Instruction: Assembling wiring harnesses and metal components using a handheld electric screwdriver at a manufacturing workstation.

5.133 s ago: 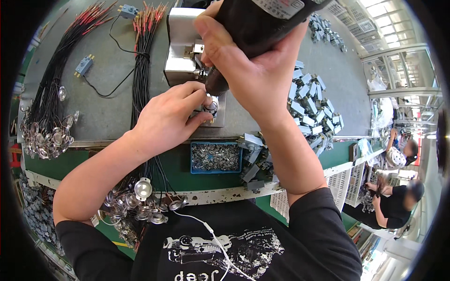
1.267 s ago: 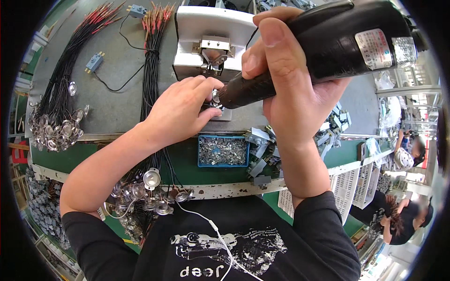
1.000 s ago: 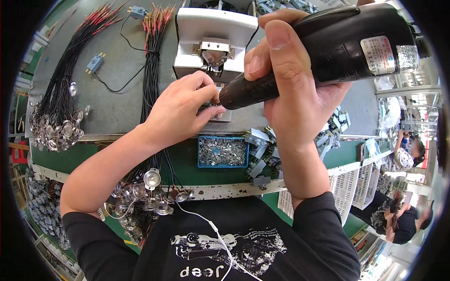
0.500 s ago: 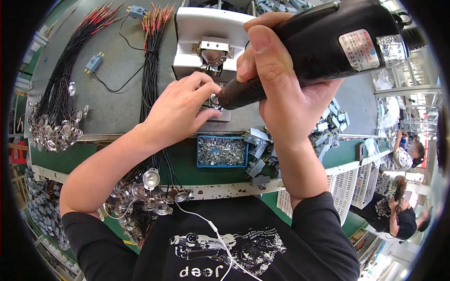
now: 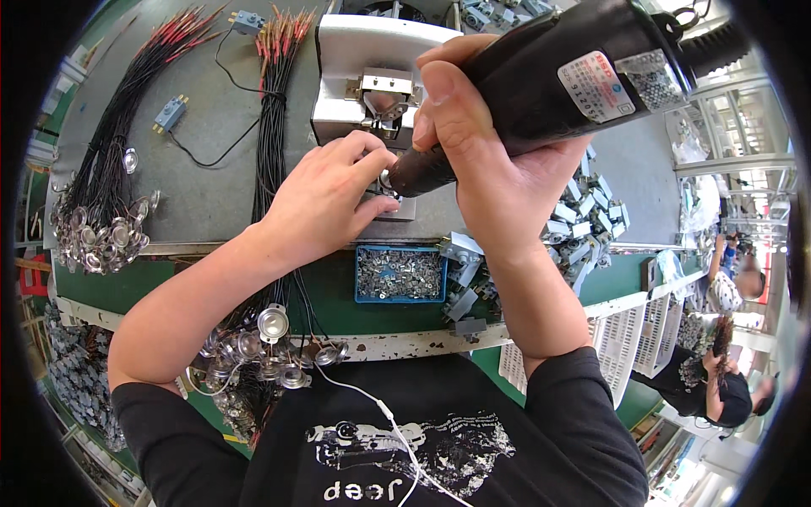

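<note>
My right hand is wrapped round a black electric screwdriver, which slants down to the left. The tool's nose ends beside the fingertips of my left hand. My left thumb and fingers close on a small round metal part, mostly hidden by the fingers and the tool. That part sits over a metal block in front of a silver fixture. A short black wire shows between thumb and forefinger. The screwdriver's bit cannot be seen.
A blue tray of small metal pieces lies before my hands. Grey switch boxes are heaped at the right. Bundled black wires with red tips and round metal discs lie left. Two people work at far right.
My right hand and the screwdriver's rear end have swung a little to the left, while its nose stays at the fixture. My left hand has hardly moved.
</note>
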Motion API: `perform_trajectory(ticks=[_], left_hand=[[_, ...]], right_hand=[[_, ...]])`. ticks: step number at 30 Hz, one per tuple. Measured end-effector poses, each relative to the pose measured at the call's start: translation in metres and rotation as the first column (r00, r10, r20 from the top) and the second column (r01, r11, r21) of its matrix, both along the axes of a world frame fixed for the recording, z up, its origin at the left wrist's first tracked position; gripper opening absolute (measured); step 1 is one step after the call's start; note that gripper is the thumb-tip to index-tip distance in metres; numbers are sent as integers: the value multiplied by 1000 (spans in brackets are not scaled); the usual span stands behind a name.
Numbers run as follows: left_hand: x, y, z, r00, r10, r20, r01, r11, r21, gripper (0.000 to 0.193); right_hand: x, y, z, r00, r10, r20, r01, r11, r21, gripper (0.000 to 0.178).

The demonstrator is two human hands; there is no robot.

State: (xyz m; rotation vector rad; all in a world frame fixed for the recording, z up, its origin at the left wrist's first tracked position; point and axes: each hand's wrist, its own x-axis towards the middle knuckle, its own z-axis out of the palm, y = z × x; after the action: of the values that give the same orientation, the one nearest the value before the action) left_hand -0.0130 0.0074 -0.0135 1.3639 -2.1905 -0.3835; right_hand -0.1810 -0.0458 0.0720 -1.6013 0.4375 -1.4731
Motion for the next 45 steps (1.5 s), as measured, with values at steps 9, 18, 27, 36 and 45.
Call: perform_trajectory(ticks=[9, 18, 27, 36, 45], left_hand=[[-1, 0, 1, 1000, -1, -12, 1, 1000, -5, 38], [-1, 0, 2, 1000, -11, 2, 11, 1000, 18, 38], [-1, 1, 6, 1000, -13, 15, 13, 999, 33, 39], [0, 1, 0, 997, -23, 67, 21, 999, 28, 44], [-2, -5, -15, 995, -78, -62, 75, 996, -48, 42]], right_hand=[[-2, 2, 1, 1000, -9, 10, 9, 1000, -17, 14], [-7, -1, 2, 998, 48, 39, -50, 997, 59, 15], [0, 1, -2, 1000, -9, -4, 9, 1000, 20, 13], [8, -3, -1, 996, 70, -56, -72, 997, -36, 10], [14, 4, 2, 994, 86, -61, -93, 989, -116, 11]])
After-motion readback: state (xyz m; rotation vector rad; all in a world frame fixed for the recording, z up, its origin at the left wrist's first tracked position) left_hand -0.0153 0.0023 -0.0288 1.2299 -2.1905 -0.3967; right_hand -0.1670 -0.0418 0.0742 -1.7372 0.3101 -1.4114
